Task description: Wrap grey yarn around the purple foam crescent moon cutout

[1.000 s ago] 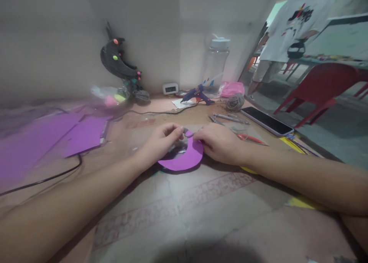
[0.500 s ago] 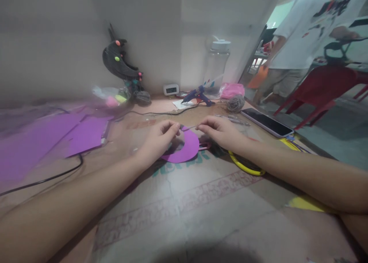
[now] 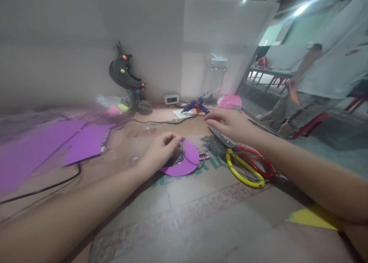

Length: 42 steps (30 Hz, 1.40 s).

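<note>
My left hand (image 3: 166, 148) is closed in a pinch on a purple paper crescent (image 3: 189, 164), held low over the cardboard-covered table. A strand of grey yarn (image 3: 184, 152) loops across the paper from near my left fingertips. My right hand (image 3: 227, 122) is off the crescent, thumb and fingers apart, with nothing seen in it. Just beyond those fingertips is a blue glue gun (image 3: 195, 105) on a white scrap. Scissors with yellow and red handles (image 3: 233, 172) lie below my right wrist, loose grey yarn tangled over them. A small pink clip-like piece (image 3: 204, 156) sits beside the crescent.
Purple sheets (image 3: 86, 142) and a black cord (image 3: 51, 184) lie at left. A black moon ornament (image 3: 123, 73) hangs at the wall. Behind stand a small clock (image 3: 171, 99), a clear bottle (image 3: 215, 77) and a pink bundle (image 3: 229, 101). Another person (image 3: 322, 75) is at right.
My right hand has let go of the yarn strand and moved up and right toward the glue gun. The scissors' red handle now shows. My left hand stays on the crescent.
</note>
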Available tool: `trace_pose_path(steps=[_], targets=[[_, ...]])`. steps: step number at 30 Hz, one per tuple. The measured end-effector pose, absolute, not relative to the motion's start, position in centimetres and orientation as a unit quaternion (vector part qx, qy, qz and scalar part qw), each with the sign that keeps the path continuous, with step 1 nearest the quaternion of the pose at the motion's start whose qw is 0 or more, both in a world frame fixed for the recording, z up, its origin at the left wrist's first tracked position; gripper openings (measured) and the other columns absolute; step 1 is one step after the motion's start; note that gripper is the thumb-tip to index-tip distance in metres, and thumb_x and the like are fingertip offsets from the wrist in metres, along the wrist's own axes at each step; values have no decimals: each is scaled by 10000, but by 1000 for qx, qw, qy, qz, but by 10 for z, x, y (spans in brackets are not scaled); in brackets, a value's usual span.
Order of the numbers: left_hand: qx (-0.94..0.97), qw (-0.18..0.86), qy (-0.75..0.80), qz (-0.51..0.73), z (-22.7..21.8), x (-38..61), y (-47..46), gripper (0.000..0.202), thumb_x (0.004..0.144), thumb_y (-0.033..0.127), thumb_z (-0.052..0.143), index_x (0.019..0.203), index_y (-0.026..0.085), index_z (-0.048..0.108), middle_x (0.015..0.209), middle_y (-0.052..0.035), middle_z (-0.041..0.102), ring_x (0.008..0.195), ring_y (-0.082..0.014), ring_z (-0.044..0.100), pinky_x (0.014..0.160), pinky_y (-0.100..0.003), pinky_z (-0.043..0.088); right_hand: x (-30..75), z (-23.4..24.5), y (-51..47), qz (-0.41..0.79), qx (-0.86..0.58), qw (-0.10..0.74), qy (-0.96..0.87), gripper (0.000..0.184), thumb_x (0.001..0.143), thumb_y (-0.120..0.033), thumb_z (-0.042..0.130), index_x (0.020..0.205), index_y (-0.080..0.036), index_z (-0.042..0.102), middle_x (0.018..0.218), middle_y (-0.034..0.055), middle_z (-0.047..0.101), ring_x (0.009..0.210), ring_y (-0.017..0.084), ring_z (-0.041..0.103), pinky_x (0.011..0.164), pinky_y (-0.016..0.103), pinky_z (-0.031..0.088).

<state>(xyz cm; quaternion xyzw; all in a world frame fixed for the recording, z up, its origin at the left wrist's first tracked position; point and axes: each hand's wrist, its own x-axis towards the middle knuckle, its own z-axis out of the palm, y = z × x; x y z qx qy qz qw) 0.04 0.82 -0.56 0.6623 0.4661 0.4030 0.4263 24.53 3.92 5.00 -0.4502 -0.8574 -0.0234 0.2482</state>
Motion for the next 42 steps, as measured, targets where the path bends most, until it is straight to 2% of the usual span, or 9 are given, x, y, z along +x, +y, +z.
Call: trace_pose_path(steps=[4, 9, 16, 21, 24, 29, 32, 37, 42], targets=[[666, 444, 451, 395, -8, 2, 9, 326, 887, 466, 538, 752, 173, 581, 629, 3, 534, 542, -119, 470, 490, -228, 360, 272, 38, 85, 80, -563, 226, -791, 429, 890, -274, 557, 1300, -151, 583, 1225, 111, 676, 1031, 227, 662, 917, 346, 489], [666, 449, 456, 384, -7, 1, 9, 343, 882, 494, 536, 760, 178, 588, 629, 1, 544, 529, -118, 470, 477, -227, 360, 282, 21, 147, 75, -588, 222, -774, 619, 790, -254, 692, 1359, -80, 519, 1428, 210, 508, 1300, 337, 500, 1088, 426, 380], [658, 467, 458, 372, -5, 1, 6, 348, 888, 492, 529, 759, 171, 571, 638, 5, 527, 536, -112, 455, 482, -219, 358, 254, 18, 191, 109, -597, 248, -755, 524, 822, -280, 680, 1292, -84, 558, 1276, 183, 638, 1087, 252, 644, 951, 335, 481], [663, 457, 463, 370, -8, 0, 9, 348, 899, 488, 522, 787, 165, 585, 650, 2, 516, 558, -113, 441, 483, -217, 347, 240, 15, 182, 94, -603, 283, -740, 356, 838, -220, 619, 1159, -68, 643, 1158, 172, 691, 1037, 251, 643, 945, 339, 468], [667, 453, 458, 375, -9, 0, 10, 350, 889, 493, 530, 774, 168, 588, 647, -1, 520, 560, -119, 447, 484, -221, 348, 239, 24, 167, 92, -588, 303, -745, 330, 843, -222, 607, 1143, -103, 673, 1141, 123, 705, 1056, 257, 637, 954, 333, 462], [665, 457, 454, 378, -9, 1, 10, 340, 875, 498, 534, 766, 181, 591, 621, 0, 531, 518, -122, 446, 470, -230, 344, 250, 37, 127, 126, -576, 330, -737, 342, 873, -381, 611, 1141, -184, 693, 1062, 47, 741, 937, 231, 686, 846, 310, 528], [662, 453, 456, 384, -7, 2, 8, 328, 866, 482, 545, 728, 186, 572, 598, 10, 525, 504, -118, 443, 481, -235, 358, 260, 36, 95, 153, -593, 326, -720, 373, 855, -506, 612, 885, -156, 740, 836, 86, 756, 749, 237, 704, 737, 343, 564], [663, 447, 466, 380, -6, 3, 8, 317, 853, 464, 570, 730, 172, 576, 640, -5, 568, 573, -129, 499, 529, -238, 384, 274, 25, 36, 268, -505, 352, -741, 308, 830, -448, 671, 1002, -196, 720, 995, 74, 757, 906, 246, 720, 858, 393, 573], [681, 423, 469, 370, -7, 0, 9, 292, 868, 441, 561, 760, 171, 590, 682, -10, 601, 614, -135, 537, 588, -253, 417, 269, 12, -1, 218, -504, 348, -760, 299, 798, -514, 687, 901, -235, 704, 879, 47, 746, 814, 261, 712, 787, 405, 589]])
